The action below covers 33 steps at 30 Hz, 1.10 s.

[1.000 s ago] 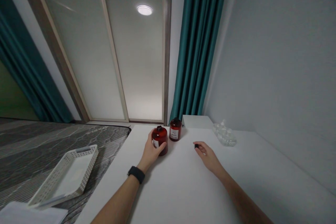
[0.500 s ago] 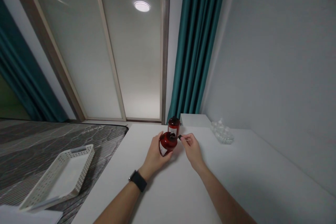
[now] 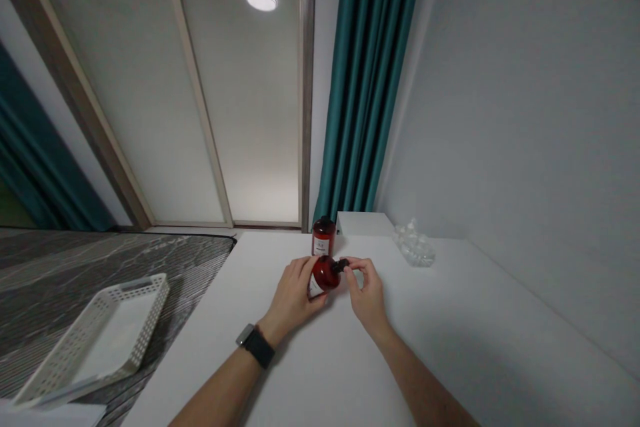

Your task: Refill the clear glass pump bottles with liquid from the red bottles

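Observation:
My left hand (image 3: pixel 294 295) is wrapped round a dark red bottle (image 3: pixel 327 275) with a white label, tilted over with its neck to the right. At its neck is a black pump top (image 3: pixel 341 265), pinched between the thumb and fingers of my right hand (image 3: pixel 367 290). Whether the top is screwed on or only touching the neck, I cannot tell. Just behind stands a second dark red bottle (image 3: pixel 323 237), upright, with a black top and a white label.
The white table (image 3: pixel 320 373) lies under both hands. A white box (image 3: pixel 365 223) and a clear glass or plastic piece (image 3: pixel 415 247) stand at its back right, near the wall. To the left, a white perforated basket (image 3: pixel 100 337) rests on a dark patterned surface.
The bottle in my left hand has tipped further, its neck turning right. My right hand has brought the black piece against the neck. The whole view has shifted slightly.

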Tool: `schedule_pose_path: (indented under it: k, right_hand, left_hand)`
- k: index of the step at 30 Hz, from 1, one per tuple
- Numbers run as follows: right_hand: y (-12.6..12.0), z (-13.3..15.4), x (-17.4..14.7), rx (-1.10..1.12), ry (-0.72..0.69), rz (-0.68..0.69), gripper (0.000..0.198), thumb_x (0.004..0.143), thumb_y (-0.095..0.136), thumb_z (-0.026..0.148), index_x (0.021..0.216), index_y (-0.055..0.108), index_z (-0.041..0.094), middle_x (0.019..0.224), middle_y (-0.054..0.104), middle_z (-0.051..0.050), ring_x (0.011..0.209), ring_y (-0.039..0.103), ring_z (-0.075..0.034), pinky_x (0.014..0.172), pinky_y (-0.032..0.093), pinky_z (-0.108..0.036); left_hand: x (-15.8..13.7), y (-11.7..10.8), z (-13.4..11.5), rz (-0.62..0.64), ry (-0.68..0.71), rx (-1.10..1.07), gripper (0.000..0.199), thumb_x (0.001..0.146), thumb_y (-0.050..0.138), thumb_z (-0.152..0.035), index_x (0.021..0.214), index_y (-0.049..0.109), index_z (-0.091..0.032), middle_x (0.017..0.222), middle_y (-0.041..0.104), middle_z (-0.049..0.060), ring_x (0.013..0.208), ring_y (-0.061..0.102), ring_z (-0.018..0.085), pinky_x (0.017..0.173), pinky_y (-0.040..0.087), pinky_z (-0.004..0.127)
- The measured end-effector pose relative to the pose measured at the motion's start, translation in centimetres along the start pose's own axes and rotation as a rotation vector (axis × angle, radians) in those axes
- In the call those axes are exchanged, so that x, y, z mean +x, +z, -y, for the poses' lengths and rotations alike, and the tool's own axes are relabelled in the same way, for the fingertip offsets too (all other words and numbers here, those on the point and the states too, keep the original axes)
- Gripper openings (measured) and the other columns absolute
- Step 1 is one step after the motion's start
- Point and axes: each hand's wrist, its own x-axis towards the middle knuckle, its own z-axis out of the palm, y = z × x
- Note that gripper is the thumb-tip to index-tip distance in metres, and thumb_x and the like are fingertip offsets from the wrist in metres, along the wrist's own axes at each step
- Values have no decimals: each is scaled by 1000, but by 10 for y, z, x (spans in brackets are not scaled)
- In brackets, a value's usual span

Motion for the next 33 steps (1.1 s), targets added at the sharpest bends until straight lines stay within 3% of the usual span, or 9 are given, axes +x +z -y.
schedule_pose_path:
  k: [9, 20, 26, 33]
  right_hand:
    - [-6, 3, -1, -107, -102, 39, 9, 91, 59, 25, 98, 64, 22, 100, 70, -8, 99, 66, -23, 92, 51, -41]
    - [-7, 6, 1, -119, -218, 105, 8, 93, 56, 19, 97, 57, 25, 108, 71, -9, 106, 68, -23, 94, 53, -42]
    - [-8, 4, 1, -94, -177, 172, 7, 95, 51, 20, 99, 52, 26, 116, 70, -9, 113, 66, -23, 98, 52, -43]
    - [-8, 1, -1, -143, -129, 210, 20, 98, 48, 22, 117, 54, 25, 126, 67, -11, 119, 63, -23, 103, 50, -44]
  left_hand:
    - [0, -1, -2, 46, 28, 6, 80, 74, 73, -19, 145, 35, -23, 132, 56, 13, 116, 53, 32, 97, 47, 49]
    - [0, -1, 0, 66, 11, -16, 81, 73, 73, -19, 144, 35, -22, 133, 55, 12, 118, 51, 32, 99, 46, 49]
    - [1, -1, 1, 57, 14, -12, 80, 73, 73, -20, 144, 36, -23, 132, 56, 12, 116, 52, 31, 98, 46, 49]
    - [0, 0, 1, 62, 24, 14, 81, 75, 72, -22, 146, 32, -23, 134, 55, 13, 117, 52, 32, 97, 46, 49]
